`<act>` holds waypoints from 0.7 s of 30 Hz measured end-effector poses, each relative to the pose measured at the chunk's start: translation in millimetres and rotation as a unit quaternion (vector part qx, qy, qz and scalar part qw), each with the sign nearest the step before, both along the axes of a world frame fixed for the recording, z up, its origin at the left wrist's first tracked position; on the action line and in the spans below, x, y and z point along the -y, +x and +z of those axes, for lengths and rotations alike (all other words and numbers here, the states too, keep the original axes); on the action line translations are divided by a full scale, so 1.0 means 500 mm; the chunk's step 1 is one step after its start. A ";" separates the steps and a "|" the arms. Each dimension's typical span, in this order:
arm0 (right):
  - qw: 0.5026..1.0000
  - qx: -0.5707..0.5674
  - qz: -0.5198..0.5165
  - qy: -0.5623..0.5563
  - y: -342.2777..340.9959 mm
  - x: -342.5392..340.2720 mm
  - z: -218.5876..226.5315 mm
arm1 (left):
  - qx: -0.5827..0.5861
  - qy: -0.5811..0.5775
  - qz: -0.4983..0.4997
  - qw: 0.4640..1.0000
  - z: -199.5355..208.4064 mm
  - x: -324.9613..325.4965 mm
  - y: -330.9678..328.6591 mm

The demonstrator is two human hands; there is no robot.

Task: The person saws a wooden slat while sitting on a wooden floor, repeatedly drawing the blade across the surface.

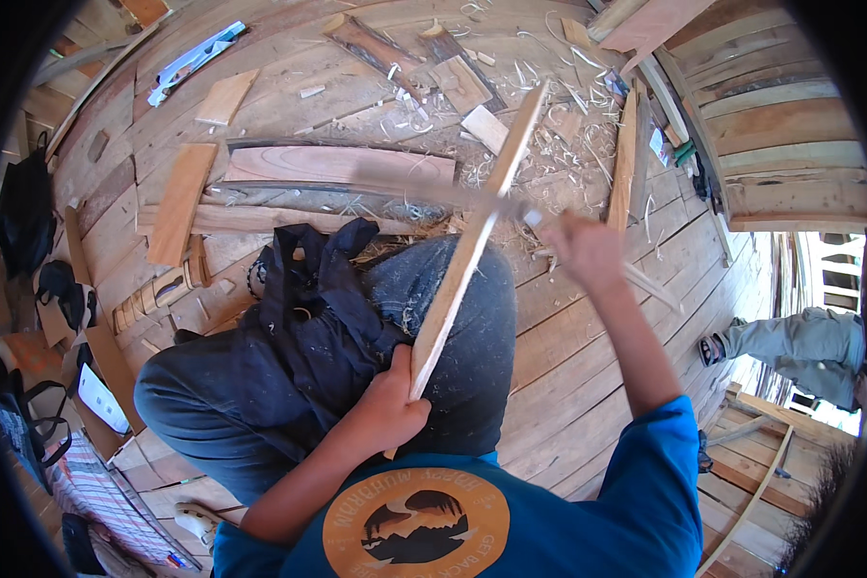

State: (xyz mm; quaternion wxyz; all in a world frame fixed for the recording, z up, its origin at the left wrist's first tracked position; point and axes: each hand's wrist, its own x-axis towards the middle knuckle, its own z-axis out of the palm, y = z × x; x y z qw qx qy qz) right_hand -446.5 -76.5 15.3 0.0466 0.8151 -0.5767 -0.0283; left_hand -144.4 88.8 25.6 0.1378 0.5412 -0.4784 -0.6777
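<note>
My left hand is closed around the lower end of a long pale wooden strip. The strip slants up and away from me, lying across my bent knee. In my right hand is a long knife, its handle jutting out behind the fist to the right. The knife's blade is smeared by motion and points left, crossing the strip a little above the knee. Whether the edge touches the wood I cannot tell. A dark cloth lies bunched over my lap.
Curly shavings litter the plank floor ahead, around split logs and offcuts. Boards lie just beyond my knees. At the right a person's leg stretches in. Bags and a cardboard box stand at left.
</note>
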 end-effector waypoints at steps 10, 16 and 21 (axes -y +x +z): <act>0.961 0.248 -0.024 0.121 0.136 -0.115 0.009 | -0.120 0.115 -0.016 0.986 -0.025 0.018 0.040; 0.926 0.355 -0.105 0.069 0.203 -0.170 0.011 | -0.259 0.214 -0.047 0.941 -0.052 0.051 0.073; 0.893 0.420 -0.156 0.045 0.212 -0.177 0.000 | -0.325 0.284 -0.125 0.894 -0.075 0.092 0.080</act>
